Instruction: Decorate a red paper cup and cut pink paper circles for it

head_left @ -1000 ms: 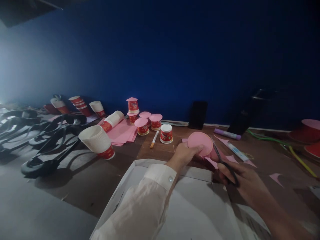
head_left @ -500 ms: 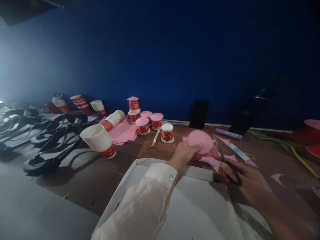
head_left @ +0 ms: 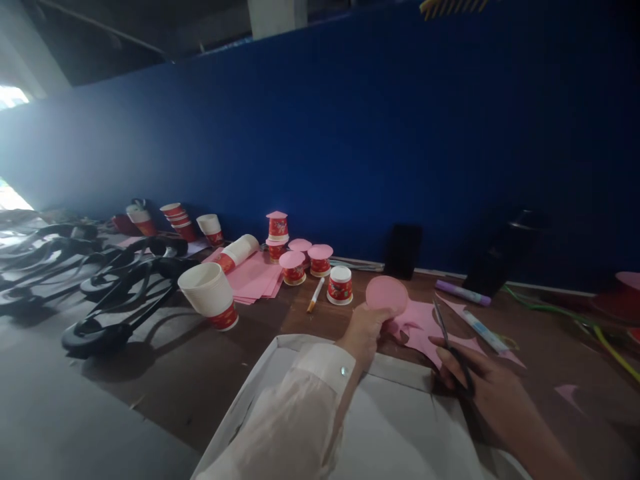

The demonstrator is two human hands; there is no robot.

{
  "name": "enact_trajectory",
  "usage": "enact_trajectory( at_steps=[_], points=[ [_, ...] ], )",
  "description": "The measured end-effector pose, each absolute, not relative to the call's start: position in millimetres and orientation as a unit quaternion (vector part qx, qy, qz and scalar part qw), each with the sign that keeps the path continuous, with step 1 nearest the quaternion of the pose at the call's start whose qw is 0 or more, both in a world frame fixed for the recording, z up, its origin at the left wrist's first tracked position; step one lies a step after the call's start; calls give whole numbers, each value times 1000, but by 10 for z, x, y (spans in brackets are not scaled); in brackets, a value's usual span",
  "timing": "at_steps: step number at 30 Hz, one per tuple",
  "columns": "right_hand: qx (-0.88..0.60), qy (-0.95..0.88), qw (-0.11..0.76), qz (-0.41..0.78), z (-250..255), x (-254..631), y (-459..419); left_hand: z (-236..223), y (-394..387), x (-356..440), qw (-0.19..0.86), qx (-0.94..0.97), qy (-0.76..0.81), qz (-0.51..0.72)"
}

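Observation:
Between the thumb and fingers of my left hand (head_left: 367, 330) is a pink paper circle (head_left: 387, 295), held up above the table. My right hand (head_left: 480, 380) grips a pair of scissors (head_left: 453, 353), blades pointing up and away, apart from the circle. Pink paper scraps (head_left: 423, 327) with curved cut edges lie under and between my hands. Just left of the circle, a red-and-white paper cup (head_left: 340, 287) stands upside down. Beyond it are several upturned red cups topped with pink discs (head_left: 320, 257). A marker (head_left: 315, 295) lies beside the lone cup.
Pink sheets (head_left: 255, 277) lie at the left under a tipped cup stack (head_left: 240, 252). A tall cup stack (head_left: 210, 293) stands nearer, beside black headsets (head_left: 105, 333). A purple glue stick (head_left: 463, 292) lies at right. A white box (head_left: 400, 413) is in front of me.
The view has tilted upward. My left hand has drawn the pink circle left, away from the scissors, with its face tilted differently. The scissors stay in my right hand.

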State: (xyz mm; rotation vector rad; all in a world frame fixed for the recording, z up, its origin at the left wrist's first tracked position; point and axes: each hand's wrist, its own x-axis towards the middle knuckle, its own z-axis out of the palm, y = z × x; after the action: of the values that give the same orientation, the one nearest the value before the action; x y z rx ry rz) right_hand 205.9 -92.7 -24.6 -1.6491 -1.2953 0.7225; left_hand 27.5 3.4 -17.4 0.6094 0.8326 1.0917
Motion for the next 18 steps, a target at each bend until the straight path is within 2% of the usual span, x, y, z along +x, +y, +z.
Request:
enact_trajectory(
  at_steps=[4, 12, 18],
  points=[
    [-682, -490, 407, 358, -278, 2058, -921, -175, 36, 303, 727, 285, 381, 495],
    [-675, -476, 435, 359, -367, 1998, -904, -274, 93, 305, 738, 256, 376, 499],
    [-680, -488, 456, 303, -361, 2020, -922, -330, 115, 280, 732, 242, 372, 517]
  ],
)
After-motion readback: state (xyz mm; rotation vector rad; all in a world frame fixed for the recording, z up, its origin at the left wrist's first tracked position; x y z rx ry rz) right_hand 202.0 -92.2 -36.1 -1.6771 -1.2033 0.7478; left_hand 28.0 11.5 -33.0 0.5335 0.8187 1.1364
